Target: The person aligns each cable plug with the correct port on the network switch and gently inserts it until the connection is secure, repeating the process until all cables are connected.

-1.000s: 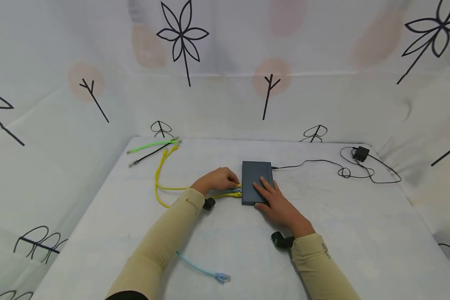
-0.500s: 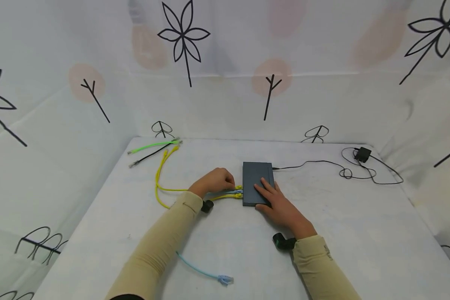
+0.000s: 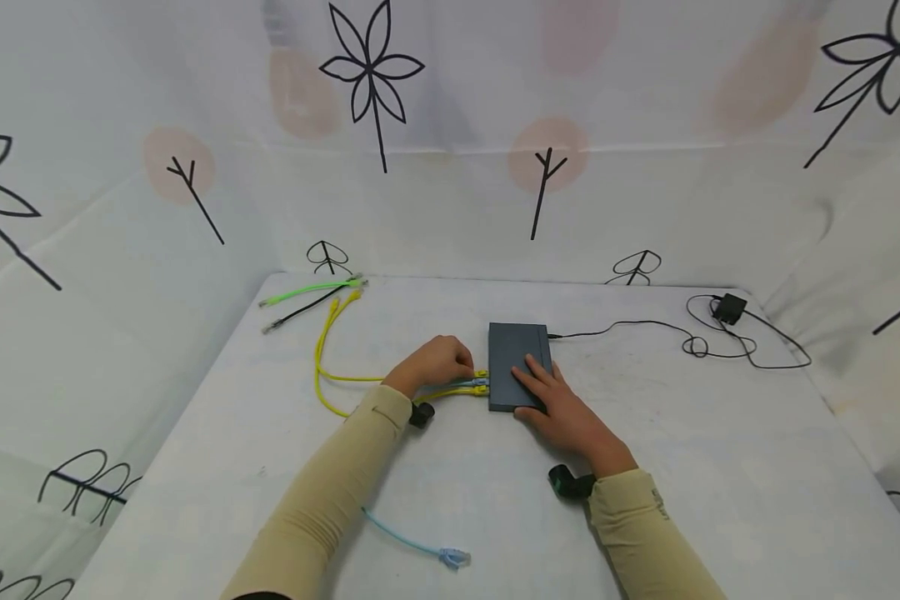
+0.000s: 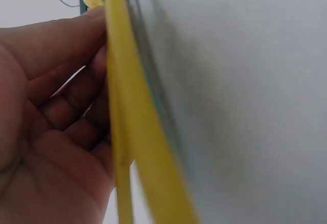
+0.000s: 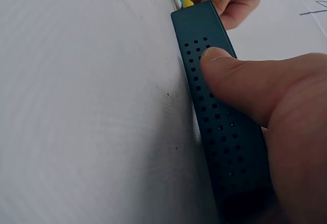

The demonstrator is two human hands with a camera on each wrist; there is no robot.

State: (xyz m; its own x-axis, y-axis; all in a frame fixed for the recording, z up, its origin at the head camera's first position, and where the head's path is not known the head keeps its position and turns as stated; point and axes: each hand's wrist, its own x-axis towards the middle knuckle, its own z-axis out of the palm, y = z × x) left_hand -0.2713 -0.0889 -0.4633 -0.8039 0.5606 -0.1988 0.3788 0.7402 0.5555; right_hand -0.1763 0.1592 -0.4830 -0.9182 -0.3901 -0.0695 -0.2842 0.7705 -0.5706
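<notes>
A flat dark grey network switch [image 3: 519, 346] lies on the white table, with yellow and blue network plugs [image 3: 481, 390] seated along its left side. My left hand [image 3: 435, 363] is just left of these plugs, its thumb and curled fingers pinching a yellow network cable [image 4: 122, 106]. Much of that cable is hidden by the hand in the head view. My right hand [image 3: 570, 417] rests on the switch, fingers spread and fairly straight across its top. The right thumb [image 5: 225, 73] presses the vented near side [image 5: 217, 117] of the switch.
A light blue cable [image 3: 405, 537] lies near the front. Green [image 3: 303, 292] and black [image 3: 303, 312] cables sit at the back left, above a yellow cable loop [image 3: 319, 367]. At the back right is a black power adapter [image 3: 730, 308], its cord running to the switch.
My left hand has drawn slightly leftward from the switch, leaving more of the yellow plug in sight. The right hand stays on the switch. The whole head view has shifted slightly.
</notes>
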